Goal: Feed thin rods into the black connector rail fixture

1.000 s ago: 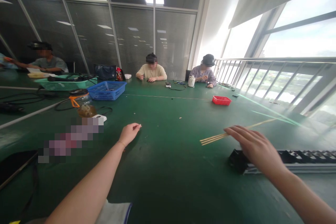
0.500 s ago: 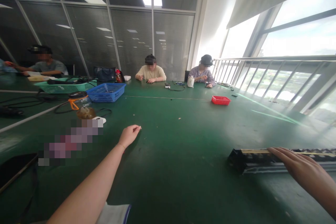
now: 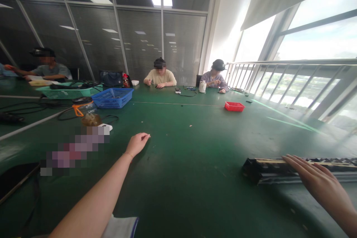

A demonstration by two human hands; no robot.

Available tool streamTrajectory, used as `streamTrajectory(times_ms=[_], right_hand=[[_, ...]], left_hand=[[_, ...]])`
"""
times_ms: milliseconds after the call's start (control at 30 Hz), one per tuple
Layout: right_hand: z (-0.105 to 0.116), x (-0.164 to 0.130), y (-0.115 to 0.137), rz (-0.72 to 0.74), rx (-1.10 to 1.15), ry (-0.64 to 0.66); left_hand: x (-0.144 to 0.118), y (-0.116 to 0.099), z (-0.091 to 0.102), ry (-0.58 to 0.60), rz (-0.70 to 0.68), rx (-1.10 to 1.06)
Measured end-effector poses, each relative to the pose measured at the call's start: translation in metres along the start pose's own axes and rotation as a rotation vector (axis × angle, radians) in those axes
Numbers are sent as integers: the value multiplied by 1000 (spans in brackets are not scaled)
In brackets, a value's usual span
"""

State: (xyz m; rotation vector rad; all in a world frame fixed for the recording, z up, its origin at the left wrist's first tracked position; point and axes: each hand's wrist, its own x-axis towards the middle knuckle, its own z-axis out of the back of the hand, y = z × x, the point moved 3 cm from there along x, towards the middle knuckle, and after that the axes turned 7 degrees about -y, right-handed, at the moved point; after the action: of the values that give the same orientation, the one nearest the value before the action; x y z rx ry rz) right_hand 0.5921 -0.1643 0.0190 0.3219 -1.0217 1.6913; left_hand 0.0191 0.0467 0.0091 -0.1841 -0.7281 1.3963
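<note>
Here the spread right hand (image 3: 316, 182) rests on the black tray (image 3: 267, 171); left hand (image 3: 137, 143) loosely curled, well apart.

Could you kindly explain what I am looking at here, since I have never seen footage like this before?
This is one view from a camera worn on a person's head, looking down a long green table. No machine: just two bare hands. The left hand rests loosely curled on the table, holding nothing visible. The right hand lies flat on thin wooden sticks atop a long black tray. Farther off sit a blue basket, a red tray and other people working.
</note>
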Motion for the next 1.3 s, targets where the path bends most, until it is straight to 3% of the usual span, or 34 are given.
streamTrajectory(times_ms=[567,867,1167,1300], right_hand=[[6,1,-5,58,38,-24],[16,16,-4,105,35,-57],[3,7,13,-51,-38,-94],[4,5,10,-57,-5,-7]], left_hand=[[-1,1,0,-25,-55,38],[-1,4,-2,-28,-51,60],[-1,2,-1,-18,-58,60],[-1,2,-1,-10,-55,64]])
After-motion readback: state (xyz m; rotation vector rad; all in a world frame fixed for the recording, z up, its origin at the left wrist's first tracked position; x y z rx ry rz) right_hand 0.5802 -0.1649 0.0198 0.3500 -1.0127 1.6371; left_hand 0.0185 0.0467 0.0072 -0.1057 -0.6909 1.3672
